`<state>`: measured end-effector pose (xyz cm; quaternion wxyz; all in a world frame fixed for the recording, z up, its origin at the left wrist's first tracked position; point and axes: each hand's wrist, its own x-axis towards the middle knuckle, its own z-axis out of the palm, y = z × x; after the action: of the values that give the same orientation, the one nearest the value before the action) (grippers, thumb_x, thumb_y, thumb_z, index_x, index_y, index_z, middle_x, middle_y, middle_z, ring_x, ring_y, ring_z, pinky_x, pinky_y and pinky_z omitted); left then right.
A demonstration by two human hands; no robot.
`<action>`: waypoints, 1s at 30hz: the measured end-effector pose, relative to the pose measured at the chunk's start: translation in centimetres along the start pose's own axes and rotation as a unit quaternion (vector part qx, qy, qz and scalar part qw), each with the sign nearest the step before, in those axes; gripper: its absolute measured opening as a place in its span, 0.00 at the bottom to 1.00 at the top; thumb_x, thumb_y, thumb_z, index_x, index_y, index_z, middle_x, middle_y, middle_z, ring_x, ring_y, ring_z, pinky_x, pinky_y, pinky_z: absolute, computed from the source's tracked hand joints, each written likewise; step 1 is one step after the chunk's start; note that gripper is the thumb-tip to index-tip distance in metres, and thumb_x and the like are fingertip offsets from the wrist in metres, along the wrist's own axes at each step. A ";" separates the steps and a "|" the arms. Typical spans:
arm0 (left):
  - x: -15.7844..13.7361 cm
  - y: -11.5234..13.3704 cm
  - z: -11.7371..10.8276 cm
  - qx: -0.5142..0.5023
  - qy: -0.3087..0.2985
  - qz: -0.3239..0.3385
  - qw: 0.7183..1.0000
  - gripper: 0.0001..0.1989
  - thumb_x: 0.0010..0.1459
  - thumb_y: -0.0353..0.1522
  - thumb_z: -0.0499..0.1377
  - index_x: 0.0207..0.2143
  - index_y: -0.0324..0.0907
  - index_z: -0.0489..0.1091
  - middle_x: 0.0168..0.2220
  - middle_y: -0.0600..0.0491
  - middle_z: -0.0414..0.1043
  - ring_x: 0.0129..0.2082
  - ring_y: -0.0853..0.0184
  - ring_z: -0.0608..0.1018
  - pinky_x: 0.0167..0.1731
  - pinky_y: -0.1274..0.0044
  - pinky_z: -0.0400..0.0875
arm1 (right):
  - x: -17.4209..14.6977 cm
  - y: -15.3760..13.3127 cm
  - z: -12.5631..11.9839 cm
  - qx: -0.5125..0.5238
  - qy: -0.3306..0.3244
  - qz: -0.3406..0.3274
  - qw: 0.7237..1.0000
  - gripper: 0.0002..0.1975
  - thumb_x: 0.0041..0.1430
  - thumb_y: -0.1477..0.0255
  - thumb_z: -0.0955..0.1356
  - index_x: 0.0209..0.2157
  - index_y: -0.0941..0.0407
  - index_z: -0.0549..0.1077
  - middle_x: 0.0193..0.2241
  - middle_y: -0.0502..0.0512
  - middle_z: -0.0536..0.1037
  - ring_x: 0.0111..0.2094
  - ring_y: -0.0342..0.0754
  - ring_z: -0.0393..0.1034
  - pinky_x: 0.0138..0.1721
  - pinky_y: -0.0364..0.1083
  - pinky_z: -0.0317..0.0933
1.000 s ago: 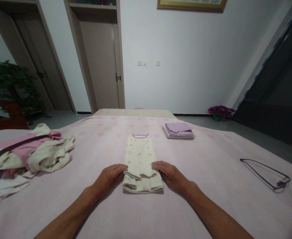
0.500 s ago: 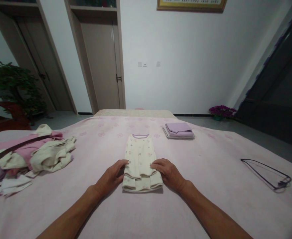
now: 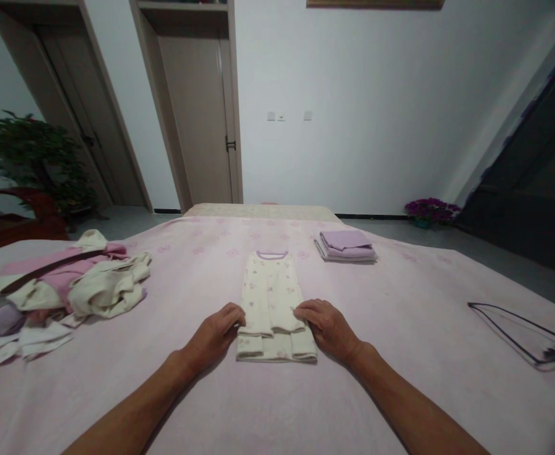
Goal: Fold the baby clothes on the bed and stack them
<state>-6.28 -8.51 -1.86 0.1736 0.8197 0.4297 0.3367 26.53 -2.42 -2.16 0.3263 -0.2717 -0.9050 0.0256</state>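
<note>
A small cream long-sleeved shirt (image 3: 272,291) with a purple neckline and a faint pastel print lies in front of me, its sides and sleeves folded inward into a narrow strip. The neckline points away from me, the hem toward me. At its left edge my left hand (image 3: 223,325) is closed, thumb and fingers pinching the fabric. My right hand (image 3: 327,325) grips the opposite edge the same way, its fingertips on top of the folded sleeve. Part of each side edge is hidden under the fingers.
A pink flowered cloth (image 3: 201,392) covers the table. Rumpled clothes (image 3: 101,287) with a dark strap are piled at left. A folded lilac stack (image 3: 346,246) lies beyond my right hand, and a black hanger (image 3: 518,332) far right.
The shirt's hem, slightly curved before, now lies flatter and straighter. Both hands keep their hold on the side edges. The view has tilted down and turned a little left.
</note>
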 end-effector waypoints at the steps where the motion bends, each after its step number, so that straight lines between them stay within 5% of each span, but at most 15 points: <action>1: -0.1 -0.1 -0.1 0.005 -0.001 0.002 1.000 0.12 0.59 0.20 0.50 0.38 0.44 0.67 0.41 0.52 0.70 0.41 0.67 0.73 0.42 0.76 0.68 | 0.0 -0.1 -0.1 -0.003 0.006 0.008 1.000 0.15 0.64 0.79 0.64 0.49 0.54 0.75 0.43 0.59 0.79 0.43 0.51 0.70 0.44 0.51 0.63; 6: -0.3 -0.2 -0.5 0.053 0.028 0.003 0.998 0.10 0.61 0.23 0.51 0.39 0.43 0.68 0.38 0.51 0.72 0.39 0.66 0.74 0.41 0.75 0.67 | 0.9 -1.7 -1.1 0.003 0.025 0.005 1.000 0.10 0.62 0.76 0.67 0.44 0.55 0.76 0.39 0.58 0.78 0.41 0.51 0.69 0.43 0.51 0.60; 14: -0.4 0.9 -0.1 0.097 0.041 -0.035 0.994 0.13 0.56 0.28 0.59 0.44 0.44 0.67 0.39 0.53 0.71 0.37 0.66 0.74 0.39 0.74 0.68 | 3.8 -5.7 0.4 -0.064 -0.066 -0.083 0.992 0.03 0.62 0.74 0.69 0.37 0.53 0.76 0.41 0.52 0.78 0.40 0.49 0.66 0.41 0.49 0.55; 20: -0.4 1.3 -0.1 0.106 0.019 -0.028 0.994 0.16 0.53 0.30 0.61 0.46 0.45 0.66 0.40 0.53 0.70 0.38 0.65 0.74 0.40 0.74 0.68 | 4.4 -6.4 1.3 -0.123 -0.128 -0.129 0.976 0.02 0.64 0.72 0.69 0.38 0.55 0.75 0.38 0.53 0.77 0.40 0.49 0.65 0.41 0.48 0.54; 30: -0.2 1.4 -0.2 0.114 0.007 -0.026 0.993 0.16 0.51 0.29 0.61 0.44 0.45 0.66 0.40 0.53 0.69 0.39 0.64 0.73 0.40 0.74 0.68 | 4.7 -6.6 1.6 -0.151 -0.139 -0.118 0.972 0.04 0.65 0.75 0.68 0.34 0.57 0.73 0.35 0.54 0.76 0.38 0.49 0.63 0.39 0.48 0.54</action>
<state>-5.66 -9.41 -1.01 0.0842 0.8202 0.4877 0.2868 19.40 -5.44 0.74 0.1531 -0.2031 -0.9605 -0.1126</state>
